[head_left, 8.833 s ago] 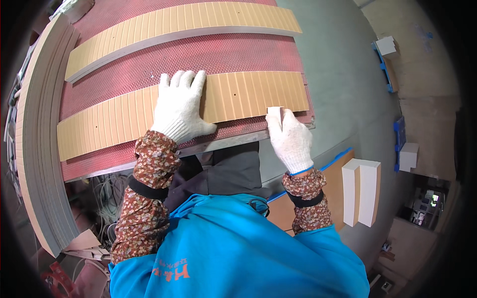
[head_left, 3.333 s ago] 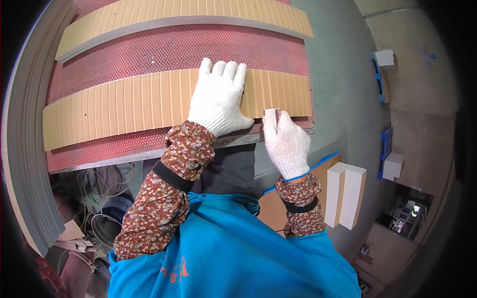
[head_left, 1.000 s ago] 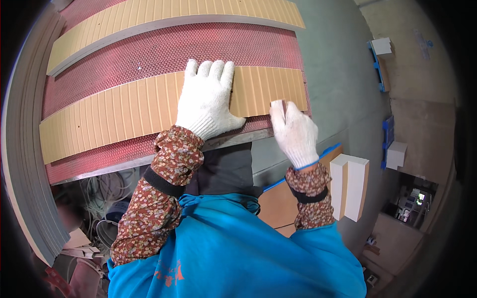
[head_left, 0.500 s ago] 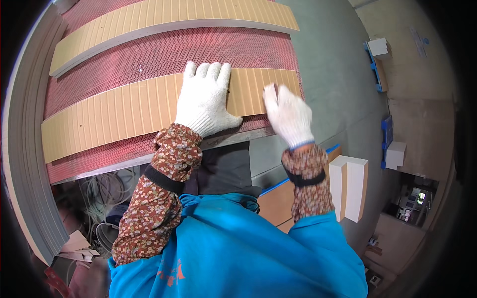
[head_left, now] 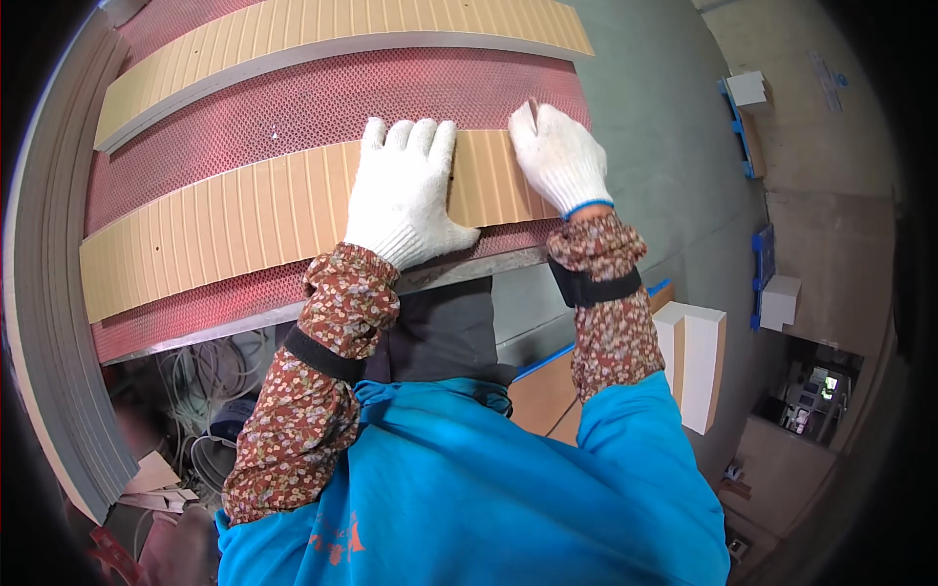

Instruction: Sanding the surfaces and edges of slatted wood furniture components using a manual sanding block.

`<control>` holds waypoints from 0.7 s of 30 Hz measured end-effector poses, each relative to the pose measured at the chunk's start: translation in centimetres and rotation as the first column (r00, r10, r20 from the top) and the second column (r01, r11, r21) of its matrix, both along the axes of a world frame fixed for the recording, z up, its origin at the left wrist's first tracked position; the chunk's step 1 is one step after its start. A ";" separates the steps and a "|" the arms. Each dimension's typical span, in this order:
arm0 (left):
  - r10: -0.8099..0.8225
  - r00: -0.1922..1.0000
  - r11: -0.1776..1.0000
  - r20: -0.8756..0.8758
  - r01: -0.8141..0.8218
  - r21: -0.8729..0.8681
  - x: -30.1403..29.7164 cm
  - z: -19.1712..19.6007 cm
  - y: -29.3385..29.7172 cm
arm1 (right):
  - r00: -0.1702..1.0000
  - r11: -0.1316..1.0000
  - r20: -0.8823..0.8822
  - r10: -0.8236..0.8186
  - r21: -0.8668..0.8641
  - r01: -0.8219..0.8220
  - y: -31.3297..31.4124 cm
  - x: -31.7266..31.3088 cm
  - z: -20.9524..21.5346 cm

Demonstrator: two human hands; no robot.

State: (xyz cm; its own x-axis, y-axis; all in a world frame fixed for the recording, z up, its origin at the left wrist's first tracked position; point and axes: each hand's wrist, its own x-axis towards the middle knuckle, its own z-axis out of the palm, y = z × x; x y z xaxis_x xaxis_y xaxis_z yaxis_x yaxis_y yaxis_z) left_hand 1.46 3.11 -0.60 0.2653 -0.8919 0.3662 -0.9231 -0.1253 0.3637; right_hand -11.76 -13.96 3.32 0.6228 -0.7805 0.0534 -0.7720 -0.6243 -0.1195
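Observation:
A long tan board with grooves across its face (head_left: 225, 215) lies on a red meshed tabletop (head_left: 332, 105). My left hand (head_left: 403, 195), in a white knit glove, presses flat on this board with its thumb out to the side. At the board's right end is my right hand (head_left: 559, 156), gloved the same way and closed. A thin brown piece (head_left: 532, 116) pokes out between its thumb and fingers; most of it is hidden by the glove, and its kind cannot be made out.
Farther back on the table lies a second grooved board (head_left: 342, 27). Stacked long boards (head_left: 59, 293) line the left side. White-edged pieces (head_left: 696, 361) stand low at the right. Hoses (head_left: 210, 381) tangle below the table's near edge.
My right hand has moved away from me, from the near right part of the board to its far right end. My left hand stays in place on the board.

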 end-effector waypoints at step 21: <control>-0.023 0.999 0.985 -0.045 0.030 0.171 0.1 1.2 0.2 | 0.993 0.994 0.053 -0.106 0.001 0.106 9.2 -10.6 0.5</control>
